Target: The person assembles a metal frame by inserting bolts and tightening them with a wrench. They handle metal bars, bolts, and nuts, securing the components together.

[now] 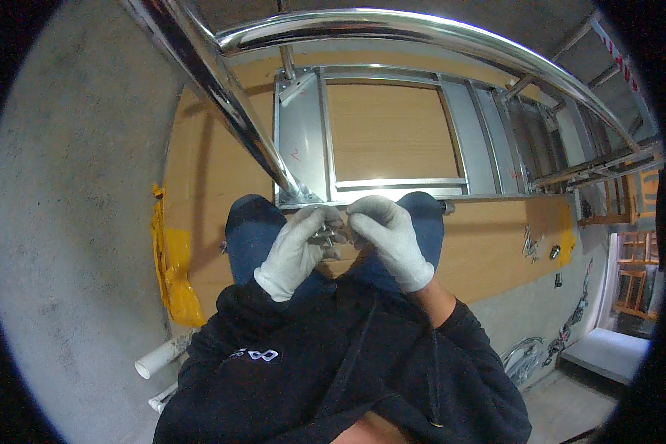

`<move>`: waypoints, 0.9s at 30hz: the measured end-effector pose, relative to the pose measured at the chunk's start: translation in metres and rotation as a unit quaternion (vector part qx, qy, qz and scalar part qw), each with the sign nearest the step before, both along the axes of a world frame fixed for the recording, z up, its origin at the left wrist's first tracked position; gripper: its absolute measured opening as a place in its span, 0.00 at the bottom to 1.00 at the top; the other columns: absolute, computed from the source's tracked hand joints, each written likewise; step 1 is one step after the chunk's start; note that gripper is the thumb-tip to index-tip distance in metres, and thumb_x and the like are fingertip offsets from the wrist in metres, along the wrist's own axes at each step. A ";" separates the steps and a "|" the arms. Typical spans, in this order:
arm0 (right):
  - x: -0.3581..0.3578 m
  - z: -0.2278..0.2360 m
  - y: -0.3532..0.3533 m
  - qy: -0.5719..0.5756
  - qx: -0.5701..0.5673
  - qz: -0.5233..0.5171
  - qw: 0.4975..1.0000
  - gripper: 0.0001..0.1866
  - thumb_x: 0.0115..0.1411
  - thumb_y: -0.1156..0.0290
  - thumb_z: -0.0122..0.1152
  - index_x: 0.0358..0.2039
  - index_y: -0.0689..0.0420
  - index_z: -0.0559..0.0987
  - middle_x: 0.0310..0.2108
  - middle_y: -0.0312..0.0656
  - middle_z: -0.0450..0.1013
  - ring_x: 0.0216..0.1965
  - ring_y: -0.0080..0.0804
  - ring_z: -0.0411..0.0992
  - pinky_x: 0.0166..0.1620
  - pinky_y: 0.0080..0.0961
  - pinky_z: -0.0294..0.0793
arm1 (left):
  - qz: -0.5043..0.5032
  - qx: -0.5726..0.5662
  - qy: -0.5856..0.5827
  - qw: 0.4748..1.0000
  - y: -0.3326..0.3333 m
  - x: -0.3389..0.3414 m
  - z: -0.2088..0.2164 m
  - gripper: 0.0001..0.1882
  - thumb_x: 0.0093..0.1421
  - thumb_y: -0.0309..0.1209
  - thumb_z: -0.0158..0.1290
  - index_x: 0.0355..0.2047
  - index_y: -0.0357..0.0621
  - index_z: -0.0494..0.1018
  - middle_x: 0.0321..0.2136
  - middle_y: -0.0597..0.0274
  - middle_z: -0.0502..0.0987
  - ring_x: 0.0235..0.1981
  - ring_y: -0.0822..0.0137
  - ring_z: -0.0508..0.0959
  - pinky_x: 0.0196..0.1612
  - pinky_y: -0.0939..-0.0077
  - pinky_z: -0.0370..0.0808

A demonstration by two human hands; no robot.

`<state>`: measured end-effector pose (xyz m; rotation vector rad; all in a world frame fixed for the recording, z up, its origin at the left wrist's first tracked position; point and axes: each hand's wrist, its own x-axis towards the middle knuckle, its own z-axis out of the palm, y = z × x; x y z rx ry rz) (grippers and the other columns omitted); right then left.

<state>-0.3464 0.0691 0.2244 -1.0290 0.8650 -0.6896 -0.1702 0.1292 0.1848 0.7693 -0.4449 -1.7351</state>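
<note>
Both my hands wear white knit gloves and are close together between my knees, just in front of a metal frame (pixel 392 185). My left hand (pixel 292 251) is curled round small metal fasteners (pixel 324 233) that look like bolts; their exact kind is too small to tell. Beside it, my right hand (pixel 392 235) has its thumb and fingertips pressed together, and whatever is in the pinch is hidden. The frame lies on cardboard, with silver rails and flat grey panels. A shiny round tube (pixel 237 118) rises from a bracket at its near left corner.
A curved chrome rail (pixel 392 26) arches across the top. Brown cardboard (pixel 481 244) covers the floor, with several loose bolts (pixel 529 243) at right. Yellow plastic (pixel 174 274) and a white pipe (pixel 163 355) lie at left beside a grey wall (pixel 74 207). Coiled wire (pixel 524 359) lies lower right.
</note>
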 end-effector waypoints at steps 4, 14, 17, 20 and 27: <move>0.003 -0.005 0.004 0.018 -0.113 -0.004 0.993 0.10 0.59 0.73 0.56 0.39 0.63 0.75 0.30 0.38 0.73 0.27 0.19 0.70 0.30 0.17 0.72 | 0.012 0.019 0.005 1.000 -0.002 -0.006 0.018 0.16 0.67 0.35 0.42 0.49 0.37 0.67 0.39 0.56 0.74 0.39 0.64 0.75 0.40 0.70 0.76; 0.006 -0.038 -0.002 -0.162 0.183 0.004 0.970 0.16 0.64 0.63 0.50 0.46 0.61 0.70 0.37 0.37 0.70 0.34 0.21 0.70 0.33 0.18 0.72 | 0.075 0.020 0.047 0.996 -0.001 -0.006 -0.006 0.15 0.67 0.34 0.43 0.50 0.39 0.67 0.40 0.59 0.74 0.40 0.67 0.75 0.46 0.71 0.73; 0.013 -0.041 0.005 -0.159 0.170 0.034 0.972 0.20 0.64 0.60 0.51 0.50 0.60 0.69 0.41 0.37 0.70 0.37 0.23 0.70 0.37 0.19 0.72 | 0.085 0.025 0.001 0.996 -0.001 -0.009 -0.006 0.15 0.67 0.34 0.44 0.49 0.39 0.68 0.40 0.60 0.74 0.41 0.68 0.75 0.48 0.72 0.72; 0.017 -0.051 0.007 -0.124 0.130 0.048 0.983 0.23 0.60 0.61 0.58 0.51 0.61 0.68 0.43 0.39 0.70 0.38 0.23 0.70 0.39 0.21 0.71 | 0.108 0.017 -0.068 0.992 0.000 -0.012 -0.008 0.15 0.66 0.34 0.46 0.49 0.39 0.70 0.41 0.61 0.75 0.42 0.69 0.74 0.48 0.74 0.71; 0.026 -0.061 0.011 -0.078 0.127 0.069 0.986 0.23 0.57 0.69 0.61 0.50 0.65 0.68 0.38 0.42 0.73 0.33 0.24 0.72 0.33 0.17 0.72 | 0.141 0.065 -0.025 0.988 0.001 -0.012 -0.003 0.15 0.65 0.34 0.49 0.49 0.40 0.72 0.40 0.63 0.76 0.40 0.71 0.74 0.46 0.75 0.71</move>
